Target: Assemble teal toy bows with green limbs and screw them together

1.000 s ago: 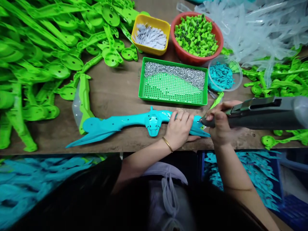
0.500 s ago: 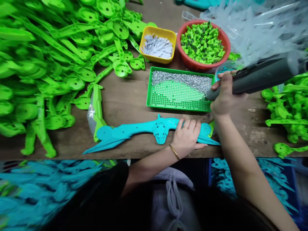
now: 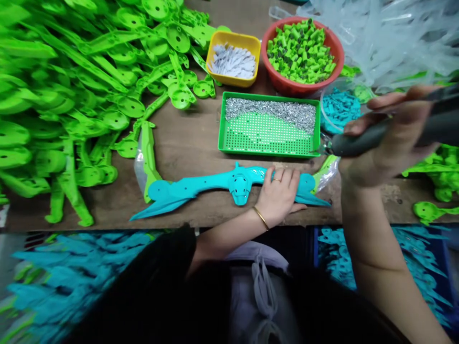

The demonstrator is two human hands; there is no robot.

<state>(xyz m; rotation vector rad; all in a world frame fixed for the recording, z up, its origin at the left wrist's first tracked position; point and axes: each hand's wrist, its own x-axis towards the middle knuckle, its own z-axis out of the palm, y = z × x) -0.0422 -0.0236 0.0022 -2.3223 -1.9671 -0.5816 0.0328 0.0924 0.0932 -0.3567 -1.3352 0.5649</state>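
Note:
A long blue plastic bow-shaped piece (image 3: pixel 204 184) lies along the table's front edge, with a green arm (image 3: pixel 147 153) at its left end and another green arm (image 3: pixel 325 171) at its right. My left hand (image 3: pixel 279 193) rests on the right half of the blue piece, its fingers wrapped over it. In my right hand (image 3: pixel 390 138) is a dark grey power screwdriver (image 3: pixel 362 141), pointing left. Its tip is beside the right end of a green perforated tray (image 3: pixel 268 143), where many small silver screws (image 3: pixel 272 110) lie. My right hand is slightly blurred.
Behind the tray stand a yellow box (image 3: pixel 234 81) of pale pieces and a red bowl (image 3: pixel 301 88) of green caps. A tub of small blue parts (image 3: pixel 340 110) sits right of the tray. Green parts (image 3: pixel 64 86) are heaped at left, clear plastic pieces (image 3: pixel 387 38) at back right.
My right hand and the screwdriver have moved right and up off the tray's screws, uncovering the blue parts tub and right green arm. My left hand stays on the blue piece. The view has shifted slightly.

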